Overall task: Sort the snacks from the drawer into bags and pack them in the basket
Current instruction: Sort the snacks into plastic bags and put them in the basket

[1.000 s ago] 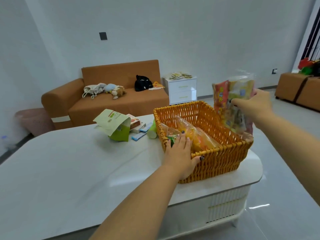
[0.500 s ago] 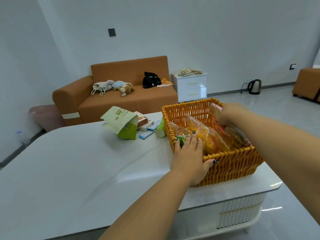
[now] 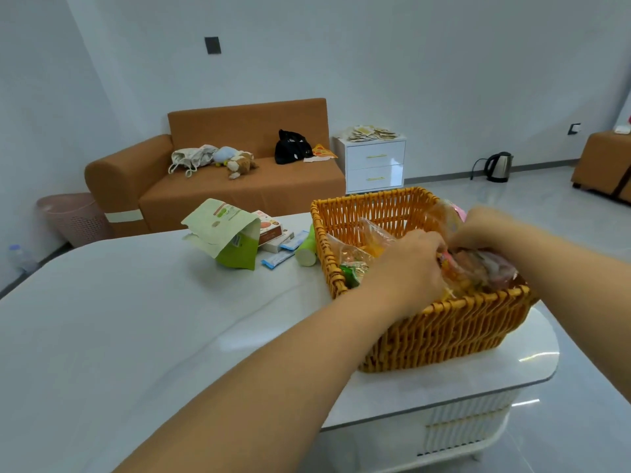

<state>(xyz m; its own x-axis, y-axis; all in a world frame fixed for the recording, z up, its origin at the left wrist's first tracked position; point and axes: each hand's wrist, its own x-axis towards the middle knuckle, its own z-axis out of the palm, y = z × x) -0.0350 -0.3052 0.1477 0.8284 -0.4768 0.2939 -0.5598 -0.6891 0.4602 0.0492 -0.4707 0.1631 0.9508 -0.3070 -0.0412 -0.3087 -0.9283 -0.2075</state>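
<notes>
One wicker basket (image 3: 444,331) on the right part of one white table (image 3: 136,319). Two hands inside the basket, over the snack bags. Left hand (image 3: 406,268) with fingers curled down onto a clear snack bag (image 3: 478,271) at the right side of the basket; fingertips hidden, so cannot tell if pinching or only pressing. Right hand (image 3: 485,225) at the top of the same bag, fingers bent together; blurred, so the grip not clear either. At least two more clear bags in the left half of the basket: one with orange content (image 3: 372,238), one with green packets (image 3: 351,273) low at the left wall. Left of the basket, on the table, one green paper pouch (image 3: 228,235) with its top open, one box (image 3: 269,230), two blue-white sachets (image 3: 283,252), and one pale green cup (image 3: 307,252) on its side, just beside the basket wall. Behind the table, one brown sofa (image 3: 239,131) with one cloth bag (image 3: 191,158), one plush toy (image 3: 239,162) and one black bag (image 3: 292,151) on the seat. Beside the sofa, one white cabinet (image 3: 375,165) with two drawers and flat packets on top. One kettle (image 3: 498,167) on the floor at the wall, one pink bin (image 3: 73,216) at the left.
</notes>
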